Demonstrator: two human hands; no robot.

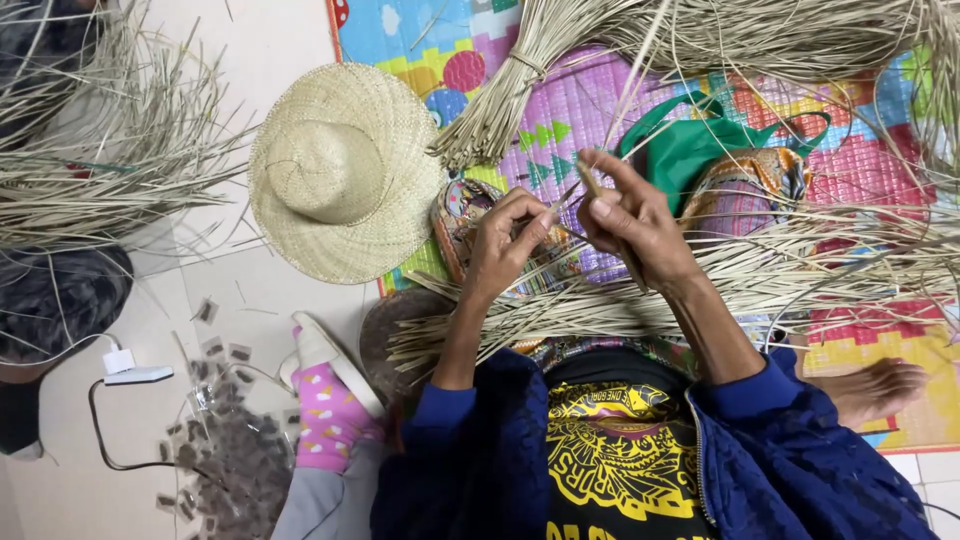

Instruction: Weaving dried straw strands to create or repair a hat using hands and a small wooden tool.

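Note:
My left hand and my right hand meet over my lap, above a colourful play mat. Both pinch thin dried straw strips that cross between the fingers. A flat sheaf of loose straw strips lies across my lap under my wrists. My right hand also holds a thin brown stick that runs down along its palm. My sleeves are dark blue.
A woven straw hat lies on the floor to the left. A tied straw bundle and a green bag lie beyond my hands. More straw is heaped far left. A pink-socked foot, a bare foot, a white charger and scattered small scraps are nearby.

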